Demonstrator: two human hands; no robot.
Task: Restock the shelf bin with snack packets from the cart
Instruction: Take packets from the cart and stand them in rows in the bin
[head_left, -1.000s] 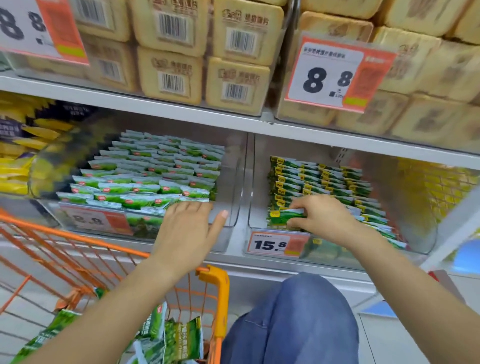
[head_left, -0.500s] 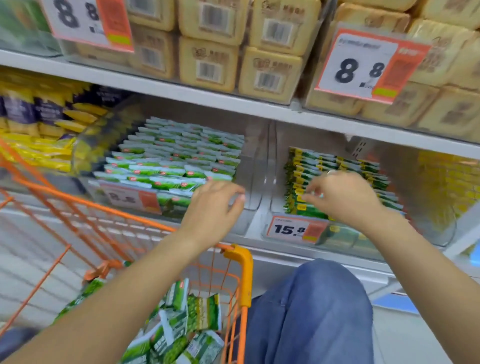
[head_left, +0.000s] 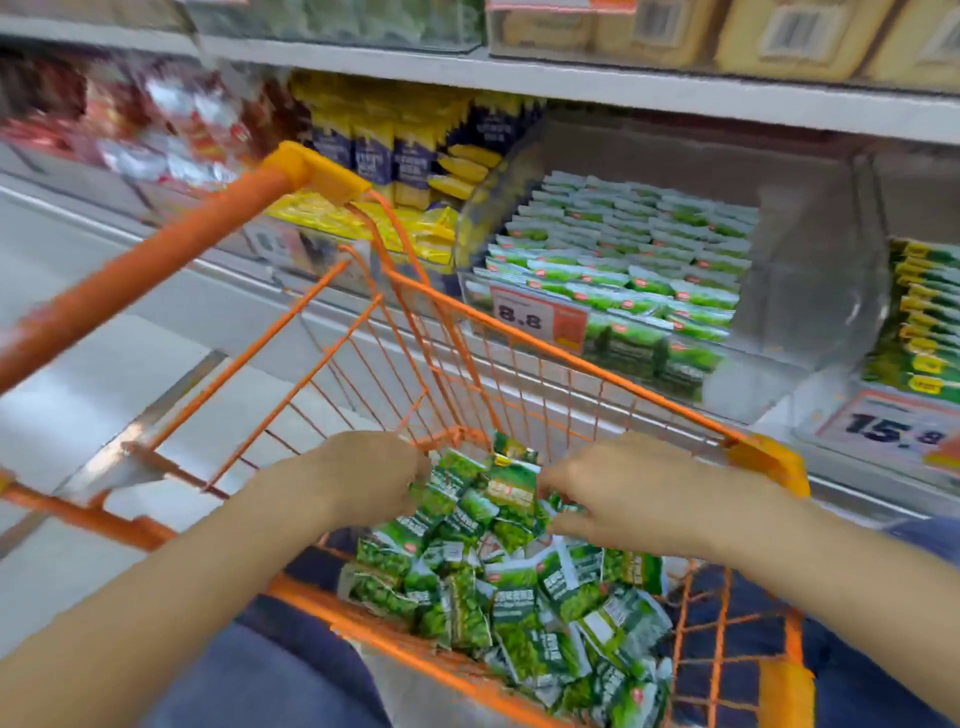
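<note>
Bottom centre of frame, in my orange wire cart (head_left: 524, 353), my left hand (head_left: 363, 480) and right hand (head_left: 631, 493) both curled into loose green snack packets (head_left: 511, 597), grip kinda blurry

1 head-worn wide-angle view looks forward and steeply down from close above the orange cart (head_left: 545, 353), tilted toward the left. Both forearms enter from the bottom edge. The shelf (head_left: 623, 83) crosses the upper frame, near, its left part blurred.

Bright, even store light, soft shadows, heavy motion blur on the upper-left shelf (head_left: 119, 119), packets (head_left: 498, 587) in the cart (head_left: 519, 343) sharper, wide-angle bending at edges, glare on clear bin (head_left: 810, 291).
</note>
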